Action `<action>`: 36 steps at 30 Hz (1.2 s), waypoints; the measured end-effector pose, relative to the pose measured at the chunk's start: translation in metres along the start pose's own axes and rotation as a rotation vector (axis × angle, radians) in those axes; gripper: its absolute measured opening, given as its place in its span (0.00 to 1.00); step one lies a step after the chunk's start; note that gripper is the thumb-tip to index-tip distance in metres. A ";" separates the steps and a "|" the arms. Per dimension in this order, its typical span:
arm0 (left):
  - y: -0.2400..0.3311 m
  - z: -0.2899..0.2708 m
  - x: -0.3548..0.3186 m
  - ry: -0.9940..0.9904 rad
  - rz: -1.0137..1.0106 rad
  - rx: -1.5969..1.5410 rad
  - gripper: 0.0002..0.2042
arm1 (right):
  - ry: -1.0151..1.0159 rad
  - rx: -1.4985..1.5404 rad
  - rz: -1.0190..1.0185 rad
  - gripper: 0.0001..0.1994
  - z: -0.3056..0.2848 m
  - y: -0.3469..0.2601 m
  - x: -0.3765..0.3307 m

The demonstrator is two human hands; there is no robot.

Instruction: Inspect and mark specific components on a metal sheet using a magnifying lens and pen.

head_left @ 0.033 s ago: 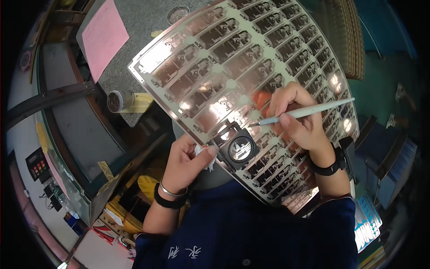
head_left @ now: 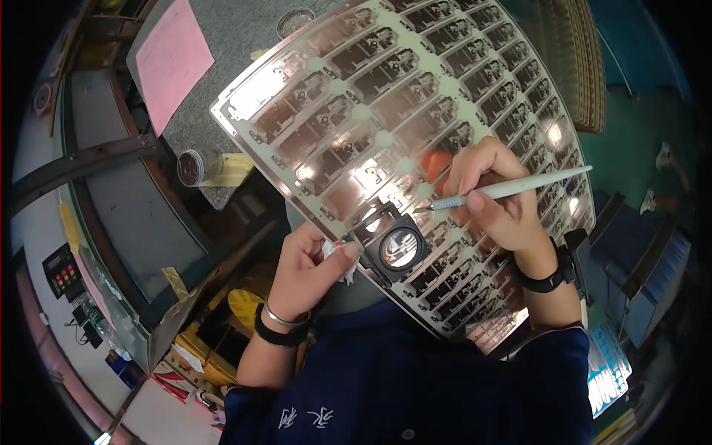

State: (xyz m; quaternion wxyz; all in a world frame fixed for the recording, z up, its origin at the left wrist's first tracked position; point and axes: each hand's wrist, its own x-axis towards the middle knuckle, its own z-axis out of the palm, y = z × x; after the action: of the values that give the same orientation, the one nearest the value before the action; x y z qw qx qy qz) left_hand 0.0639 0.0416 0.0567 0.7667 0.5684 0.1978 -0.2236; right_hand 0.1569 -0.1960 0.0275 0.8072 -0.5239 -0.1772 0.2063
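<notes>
A large shiny metal sheet (head_left: 386,96) with rows of cut-out patterns lies tilted in front of me. My left hand (head_left: 308,267) pinches its lower left edge, with a scrap of white cloth (head_left: 337,252) under the fingers. A small black folding magnifier (head_left: 397,245) stands on the sheet right beside that thumb. My right hand (head_left: 497,193) rests on the sheet and grips a thin pale pen-like tool (head_left: 549,180). The tool's tip touches the sheet just above the magnifier. Both wrists wear dark bands.
A pink paper (head_left: 172,59) lies on a grey speckled table (head_left: 237,30). A small round tin (head_left: 194,167) and a yellow note (head_left: 233,169) sit near its edge. A black box with red buttons (head_left: 61,271) is at the left, a green mat (head_left: 630,126) at the right.
</notes>
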 end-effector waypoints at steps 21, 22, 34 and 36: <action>-0.001 0.004 0.002 0.022 -0.009 -0.018 0.12 | -0.049 -0.133 -0.033 0.05 0.006 0.005 -0.003; -0.002 0.001 0.001 -0.003 -0.010 -0.017 0.12 | -0.047 -0.183 -0.004 0.05 0.007 0.003 -0.005; -0.001 -0.002 0.001 -0.041 -0.005 -0.022 0.16 | -0.065 -0.300 -0.083 0.05 0.012 0.007 -0.001; -0.001 -0.003 0.001 -0.044 -0.013 -0.021 0.16 | -0.024 -0.240 -0.072 0.05 0.014 0.008 -0.002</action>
State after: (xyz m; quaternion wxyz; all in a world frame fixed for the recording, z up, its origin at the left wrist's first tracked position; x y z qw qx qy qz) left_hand 0.0642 0.0437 0.0545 0.7753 0.5541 0.1866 -0.2389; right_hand 0.1466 -0.1830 0.0255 0.7435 -0.6075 -0.2289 0.1607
